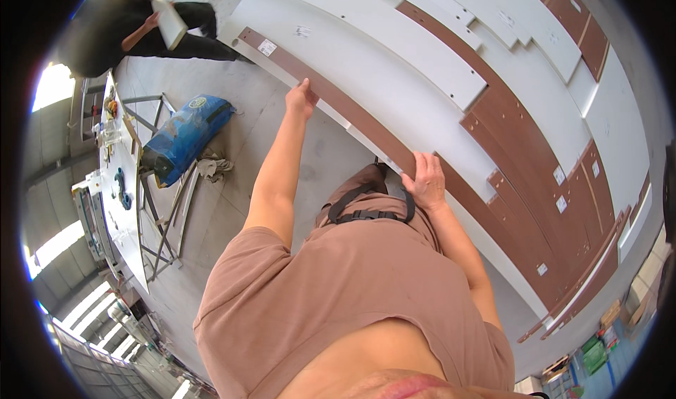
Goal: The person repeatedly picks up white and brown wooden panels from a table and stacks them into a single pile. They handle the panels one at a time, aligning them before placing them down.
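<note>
A long narrow brown board (352, 117) with a white label near its far end lies along the near edge of a broad white panel (366, 75). My left hand (301, 100) closes on the board's near edge, toward its far end; some of its fingers are hidden. Farther right, my right hand (424, 181) grips the same board, fingers over its top and thumb at the near side. Beyond it, white panels and brown boards (514, 128) with labels and small drilled holes lie overlapping.
At the left stands a metal-framed bench (127, 216) with tools on its white top. A blue sack (193, 131) leans beside it, near a crumpled cloth (213, 167). A person (127, 26) at the far left holds a white panel piece (168, 20). A green bundle (595, 357) sits far right.
</note>
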The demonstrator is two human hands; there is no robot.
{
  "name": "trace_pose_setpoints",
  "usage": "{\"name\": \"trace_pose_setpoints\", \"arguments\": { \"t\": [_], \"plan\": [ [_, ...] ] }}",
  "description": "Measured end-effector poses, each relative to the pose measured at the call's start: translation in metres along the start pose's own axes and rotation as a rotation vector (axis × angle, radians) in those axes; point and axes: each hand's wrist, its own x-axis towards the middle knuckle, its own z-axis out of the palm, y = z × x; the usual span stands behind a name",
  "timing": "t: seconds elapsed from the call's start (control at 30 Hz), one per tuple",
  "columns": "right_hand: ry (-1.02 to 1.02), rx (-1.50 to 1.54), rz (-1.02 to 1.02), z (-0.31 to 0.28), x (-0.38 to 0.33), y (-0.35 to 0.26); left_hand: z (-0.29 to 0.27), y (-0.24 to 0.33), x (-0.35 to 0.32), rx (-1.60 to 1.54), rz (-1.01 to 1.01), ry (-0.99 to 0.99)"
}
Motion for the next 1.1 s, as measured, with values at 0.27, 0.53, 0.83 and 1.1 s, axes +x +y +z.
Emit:
{"name": "trace_pose_setpoints", "arguments": {
  "t": [0.27,0.53,0.83,1.1],
  "plan": [
    [-0.023,0.035,-0.007,0.036,0.055,-0.027,-0.033,0.036,0.062,-0.071,-0.009,0.064],
    [-0.002,-0.016,0.083,0.002,0.029,-0.013,-0.023,0.025,0.01,-0.038,-0.11,-0.13],
    [0.121,-0.039,0.176,-0.052,-0.032,0.014,0.003,-0.002,-0.108,-0.117,-0.121,-0.244],
    [0.101,-0.136,0.035,-0.061,-0.043,0.021,0.059,-0.023,-0.17,0.09,-0.164,-0.452]
  ]
}}
